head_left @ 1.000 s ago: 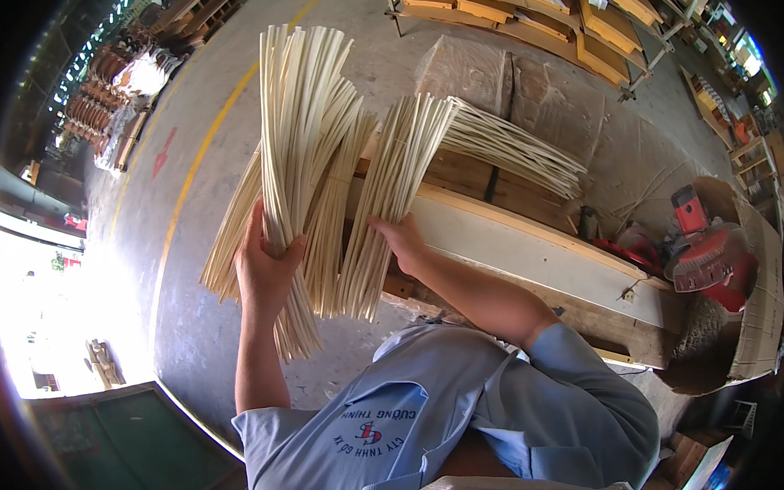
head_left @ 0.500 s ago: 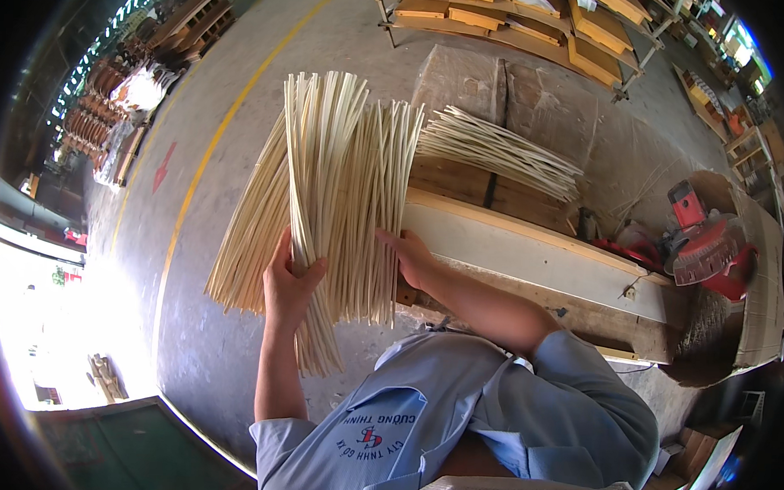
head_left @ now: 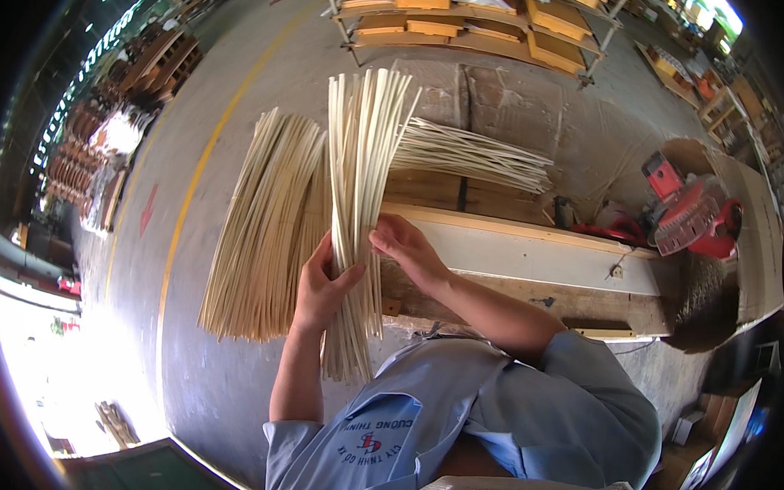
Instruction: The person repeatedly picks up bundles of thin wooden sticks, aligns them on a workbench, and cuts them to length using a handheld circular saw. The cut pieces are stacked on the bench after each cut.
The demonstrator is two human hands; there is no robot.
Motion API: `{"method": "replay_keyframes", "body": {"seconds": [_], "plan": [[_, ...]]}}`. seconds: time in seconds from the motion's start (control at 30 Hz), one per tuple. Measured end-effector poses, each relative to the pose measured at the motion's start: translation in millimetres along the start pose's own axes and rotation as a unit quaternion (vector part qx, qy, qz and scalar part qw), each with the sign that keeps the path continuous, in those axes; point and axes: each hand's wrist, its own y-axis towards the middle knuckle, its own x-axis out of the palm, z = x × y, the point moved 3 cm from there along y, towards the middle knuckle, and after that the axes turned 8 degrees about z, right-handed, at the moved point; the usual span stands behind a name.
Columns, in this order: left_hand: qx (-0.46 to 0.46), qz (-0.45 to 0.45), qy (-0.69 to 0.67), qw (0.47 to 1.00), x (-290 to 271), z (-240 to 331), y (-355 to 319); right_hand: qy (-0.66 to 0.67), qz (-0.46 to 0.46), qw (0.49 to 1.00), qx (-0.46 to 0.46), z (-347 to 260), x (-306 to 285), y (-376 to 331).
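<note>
A bundle of long, thin, pale sticks [head_left: 359, 157] stands nearly upright before me, its tops fanning slightly. My left hand [head_left: 323, 286] is wrapped round its lower part, thumb across the front. At the bundle's right side, my right hand [head_left: 409, 254] has its thumb and fingers closed on the edge sticks; the fingertips are partly hidden. To the left leans a larger pile of the same sticks [head_left: 263, 240], just apart from my left hand. Another loose heap of pale sticks [head_left: 473, 153] lies crosswise on the far side of the bench.
A long white board [head_left: 530, 254] with a wooden edge runs along the wooden bench to the right. At its far right end are a red power saw [head_left: 691, 217] and an open cardboard box [head_left: 759, 240]. A rack with yellowish boards [head_left: 554, 52] stands beyond.
The held bundle and both hands have shifted right, so the bundle now covers the pile's right part. My right hand has moved from the pile's right edge onto the held bundle.
</note>
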Motion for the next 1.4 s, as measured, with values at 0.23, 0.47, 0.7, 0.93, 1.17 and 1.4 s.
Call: {"method": "replay_keyframes", "body": {"seconds": [0.23,0.47,0.7,0.93,1.17,1.4], "plan": [[0.069,-0.080,0.057,0.993,48.1,13.4,18.7,0.208,-0.033,0.977,0.021,-62.7,-1.0,8.4],[0.194,-0.039,0.094,0.976,66.9,36.3,29.2,0.203,0.029,0.977,-0.051,-93.9,-41.2,13.0],[0.160,-0.087,-0.015,0.983,73.4,48.6,61.0,0.147,0.072,0.982,-0.088,-104.9,-38.0,0.4],[0.024,-0.152,-0.148,0.977,92.5,77.8,94.5,0.059,0.006,0.993,-0.103,-109.9,-19.1,8.7],[0.053,-0.132,-0.245,0.959,97.4,97.7,99.0,0.094,0.040,0.987,-0.120,-123.3,-9.9,10.0],[0.039,-0.053,-0.262,0.963,99.2,95.1,103.5,0.073,0.145,0.975,-0.149,-119.7,-19.3,17.1]]}}
